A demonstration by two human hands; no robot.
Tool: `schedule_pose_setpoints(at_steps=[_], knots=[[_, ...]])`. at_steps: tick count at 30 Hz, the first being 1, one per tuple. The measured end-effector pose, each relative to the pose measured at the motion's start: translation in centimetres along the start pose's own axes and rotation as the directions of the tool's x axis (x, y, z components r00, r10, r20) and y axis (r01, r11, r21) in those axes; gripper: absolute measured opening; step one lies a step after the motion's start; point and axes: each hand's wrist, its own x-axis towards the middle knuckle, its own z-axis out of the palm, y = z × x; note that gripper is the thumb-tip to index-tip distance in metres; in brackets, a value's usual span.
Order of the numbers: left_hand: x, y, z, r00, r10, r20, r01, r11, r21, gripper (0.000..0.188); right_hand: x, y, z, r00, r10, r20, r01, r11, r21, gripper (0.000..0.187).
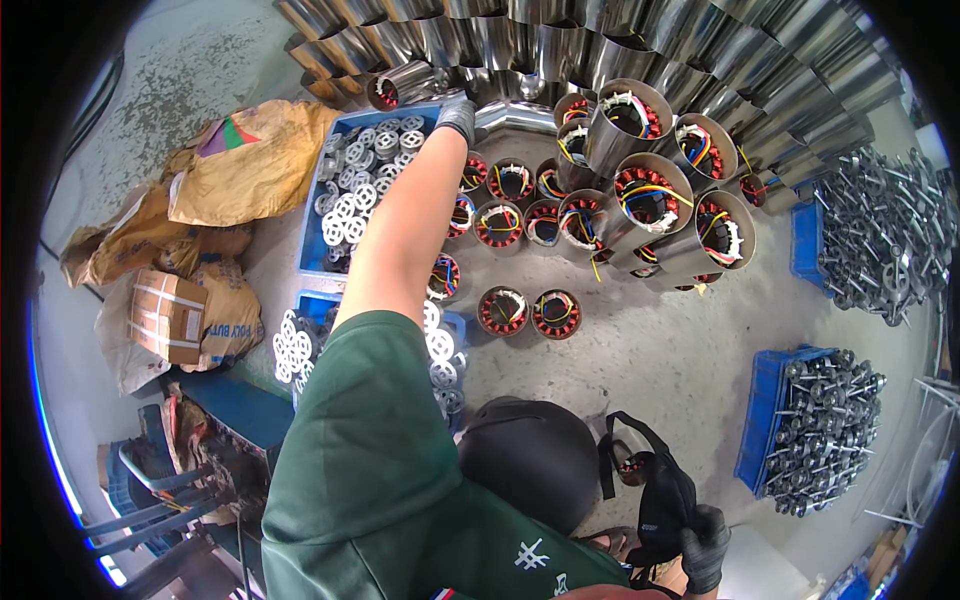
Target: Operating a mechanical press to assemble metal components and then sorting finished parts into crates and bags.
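Note:
My left arm stretches far forward, and my left hand in a grey glove is at the far right corner of a large blue crate. A shiny metal tube lies just beside it; the fingers are too small and hidden to read. The crate holds many slotted silver metal discs. Low on the right, my right hand in a dark glove has its fingers curled in, next to a black bag with a strap. Whatever it holds, if anything, is hidden.
Motor stators with red windings stand on the floor, several inside steel cylinders. More cylinders are stacked behind. Blue crates of shafted metal parts stand right. Yellow sacks and a carton lie left. A black round seat is near me.

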Motion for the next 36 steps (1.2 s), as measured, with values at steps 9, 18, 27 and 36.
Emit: schedule_pose_setpoints(at_steps=[9,18,27,36], knots=[[1.6,8.6,3.8,0.965,-0.256,-0.051,0.235,0.937,-0.259,0.046,-0.8,0.8,-0.4,0.998,0.053,-0.023,-0.056,0.984,-0.168,0.038],[4.5,14.7,4.0,0.999,0.024,0.037,-0.012,0.957,-0.289,0.044,-1.9,0.2,-1.0,0.995,0.098,-0.028,-0.098,0.995,0.010,0.039],[2.1,13.6,2.9,0.996,0.047,-0.071,-0.072,0.908,-0.413,0.035,-1.0,-3.7,-1.4,0.991,0.136,-0.004,-0.135,0.977,-0.167,0.040],[-5.8,5.5,-7.9,0.964,0.114,-0.241,-0.210,0.881,-0.423,0.040,0.2,-3.3,-0.4,0.999,0.022,-0.035,-0.027,0.990,-0.138,0.038]])
